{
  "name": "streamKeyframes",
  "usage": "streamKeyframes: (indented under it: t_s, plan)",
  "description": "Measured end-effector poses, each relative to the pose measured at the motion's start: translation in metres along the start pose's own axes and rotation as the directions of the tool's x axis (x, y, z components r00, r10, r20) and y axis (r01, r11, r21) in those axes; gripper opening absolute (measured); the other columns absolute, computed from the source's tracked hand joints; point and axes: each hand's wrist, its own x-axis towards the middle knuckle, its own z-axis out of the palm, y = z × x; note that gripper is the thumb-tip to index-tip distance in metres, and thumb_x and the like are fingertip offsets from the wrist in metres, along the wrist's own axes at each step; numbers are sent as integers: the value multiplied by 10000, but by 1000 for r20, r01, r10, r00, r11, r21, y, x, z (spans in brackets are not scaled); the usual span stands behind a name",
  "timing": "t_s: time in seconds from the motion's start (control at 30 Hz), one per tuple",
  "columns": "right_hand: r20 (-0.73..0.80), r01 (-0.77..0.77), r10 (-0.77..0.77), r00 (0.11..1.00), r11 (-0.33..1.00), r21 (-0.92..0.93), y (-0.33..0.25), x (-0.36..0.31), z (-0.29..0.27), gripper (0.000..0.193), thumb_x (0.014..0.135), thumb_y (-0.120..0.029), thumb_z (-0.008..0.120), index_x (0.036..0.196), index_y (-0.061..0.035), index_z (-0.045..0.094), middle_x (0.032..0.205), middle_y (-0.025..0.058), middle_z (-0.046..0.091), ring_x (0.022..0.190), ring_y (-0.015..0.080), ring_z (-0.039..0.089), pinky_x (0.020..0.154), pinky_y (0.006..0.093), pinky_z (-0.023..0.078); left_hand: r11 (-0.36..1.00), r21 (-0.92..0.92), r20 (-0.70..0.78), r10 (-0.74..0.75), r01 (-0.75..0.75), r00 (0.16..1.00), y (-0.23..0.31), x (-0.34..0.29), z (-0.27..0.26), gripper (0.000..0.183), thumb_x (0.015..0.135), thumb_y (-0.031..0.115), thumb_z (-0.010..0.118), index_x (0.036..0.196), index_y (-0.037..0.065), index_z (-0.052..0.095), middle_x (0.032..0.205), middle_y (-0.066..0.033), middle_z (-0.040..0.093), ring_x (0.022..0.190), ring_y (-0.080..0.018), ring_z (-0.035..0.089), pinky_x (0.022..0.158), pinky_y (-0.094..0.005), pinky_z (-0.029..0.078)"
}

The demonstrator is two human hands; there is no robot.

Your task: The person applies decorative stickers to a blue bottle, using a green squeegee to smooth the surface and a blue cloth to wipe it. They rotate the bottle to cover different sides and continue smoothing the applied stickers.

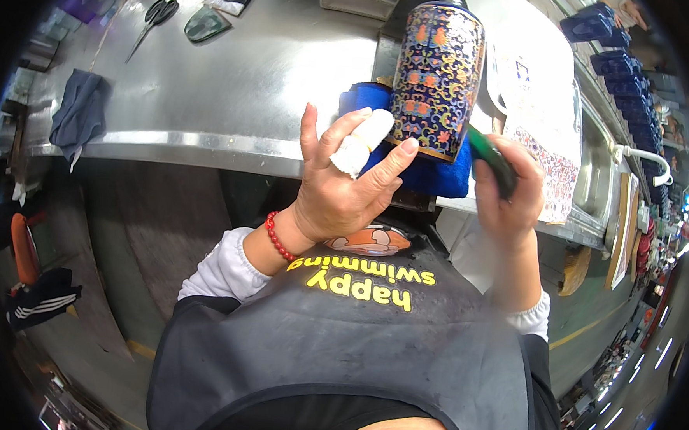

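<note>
A dark blue vase with a dense multicoloured floral pattern lies on its side on blue cloth at the bench edge. My left hand is open, fingers spread, one fingertip at the vase's near end. A white wrapping covers a finger of this hand, and a red bead bracelet circles the wrist. To the vase's right, my right hand is closed on a flat green scraper-like tool, its tip close to the vase's side. The tool's exact kind cannot be made out.
The metal bench carries black-handled scissors and dark green and black pieces. A grey cloth hangs over its left edge. Patterned sheets lie right, beside a sink. Dark blue boxes line the far right.
</note>
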Motion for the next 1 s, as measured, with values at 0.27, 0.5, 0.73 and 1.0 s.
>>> streamKeyframes:
  t_s: [0.27, 0.5, 0.73, 1.0]
  plan:
    - [86, 192, -181, 980, 971, -142, 2, -13, 6, 307, 665, -61, 741, 972, -64, 723, 1020, 64, 680, 840, 246, 607, 791, 429, 449, 1000, -11, 17, 6, -5, 1000, -1, 1, 0, 458, 820, 173, 755, 1276, 200, 739, 1262, -136, 678, 1270, -314, 535, 1221, -636, 99]
    - [284, -10, -25, 959, 993, 119, -4, 39, -21, 327, 703, -72, 824, 1009, -83, 712, 918, 58, 700, 810, 242, 644, 786, 389, 452, 999, -5, 37, 46, -46, 998, 0, 2, -3, 525, 808, 103, 739, 1329, 130, 684, 1332, -205, 625, 1281, -399, 542, 1234, -625, 124]
    - [242, -693, 651, 720, 650, 312, 28, 78, -18, 255, 973, -140, 729, 1167, -1, 641, 956, 13, 692, 816, 69, 617, 709, 211, 495, 995, -18, 61, 94, -94, 994, 0, 11, -18, 515, 946, 405, 687, 1331, 65, 653, 1340, -207, 631, 1289, -386, 545, 1222, -647, 140]
    - [66, -163, 183, 981, 957, -239, 49, 66, -4, 481, 939, 23, 622, 1416, -10, 571, 1353, 242, 601, 1186, 371, 610, 1022, 420, 490, 926, -342, 247, -77, 161, 966, -43, 78, 10, 1010, 1008, 715, 360, 1523, -153, 317, 1471, -340, 472, 1448, -485, 339, 1199, -627, 172]
